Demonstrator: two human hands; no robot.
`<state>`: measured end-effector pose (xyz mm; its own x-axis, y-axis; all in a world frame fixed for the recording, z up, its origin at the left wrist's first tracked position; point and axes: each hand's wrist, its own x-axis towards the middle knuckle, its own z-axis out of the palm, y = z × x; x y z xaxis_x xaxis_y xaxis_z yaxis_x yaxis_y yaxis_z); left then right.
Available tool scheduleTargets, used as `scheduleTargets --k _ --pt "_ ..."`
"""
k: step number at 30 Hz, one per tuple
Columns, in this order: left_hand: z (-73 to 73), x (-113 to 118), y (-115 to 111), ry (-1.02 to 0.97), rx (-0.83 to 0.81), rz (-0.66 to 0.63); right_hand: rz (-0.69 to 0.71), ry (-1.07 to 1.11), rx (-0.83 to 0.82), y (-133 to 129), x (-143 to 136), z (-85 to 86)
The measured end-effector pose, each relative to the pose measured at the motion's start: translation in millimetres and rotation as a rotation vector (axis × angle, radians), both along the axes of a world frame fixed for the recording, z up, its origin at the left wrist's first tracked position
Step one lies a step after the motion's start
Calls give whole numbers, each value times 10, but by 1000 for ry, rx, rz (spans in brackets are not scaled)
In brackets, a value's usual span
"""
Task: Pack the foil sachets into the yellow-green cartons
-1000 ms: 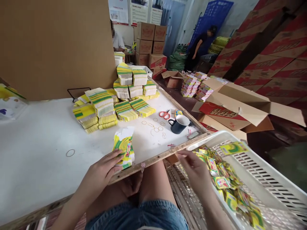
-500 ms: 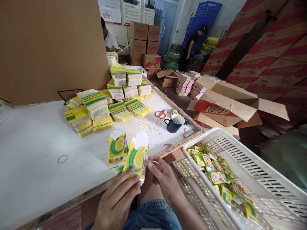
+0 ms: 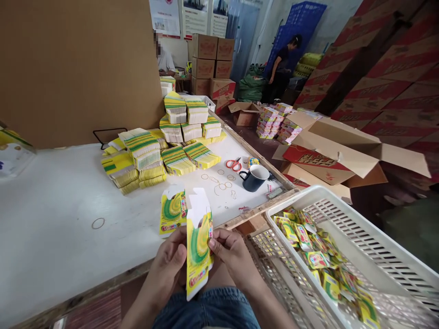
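Note:
A yellow and green printed carton [image 3: 199, 246] with white flaps stands upright over my lap, a little opened out. My right hand [image 3: 233, 256] pinches its right edge between thumb and fingers. At the left edge, my left hand [image 3: 171, 258] curls around the carton, its fingertips partly hidden behind it. More flat cartons [image 3: 172, 210] of the same print lie on the white table [image 3: 68, 246] just beyond my hands. Bundled stacks of flat cartons [image 3: 142, 148] are piled farther back.
At right, a white plastic basket [image 3: 329, 194] holds several small filled packs [image 3: 317, 259]. A dark mug [image 3: 253, 180], red-handled scissors [image 3: 233, 164] and rubber bands [image 3: 222, 186] lie on the table. Beyond the edge sits an open cardboard box [image 3: 318, 157]. Two people are in the background.
My left hand has moved from the carton's front to its left edge, fingers partly behind it. The carton now stands more upright and its lower end shows. The view has shifted slightly.

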<state>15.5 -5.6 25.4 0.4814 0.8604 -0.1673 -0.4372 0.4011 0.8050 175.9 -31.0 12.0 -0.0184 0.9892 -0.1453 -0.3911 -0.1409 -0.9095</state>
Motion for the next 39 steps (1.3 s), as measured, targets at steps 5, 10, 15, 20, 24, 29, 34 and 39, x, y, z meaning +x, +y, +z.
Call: scheduleTargets --k 5,10,15,20,24,29,34,39 --pt "-11 7 -13 -152 -211 -193 91 -96 1 -35 4 -56" --pt "-35 -45 33 -214 -260 -193 -251 -726 184 -39 110 21" --pt "-44 -9 34 -207 -249 -165 18 -956 635 61 180 258" --pt "-71 14 23 -113 -234 -63 -94 -897 526 93 137 273" --pt "-111 72 12 30 -180 97 -114 -730 270 19 16 110" --pt "-140 161 20 211 -22 99 -181 -730 168 1 -51 0" --pt "-95 127 18 296 96 154 -188 -569 161 29 29 29" --pt "4 -6 18 253 79 -30 -25 -420 240 -5 148 45"
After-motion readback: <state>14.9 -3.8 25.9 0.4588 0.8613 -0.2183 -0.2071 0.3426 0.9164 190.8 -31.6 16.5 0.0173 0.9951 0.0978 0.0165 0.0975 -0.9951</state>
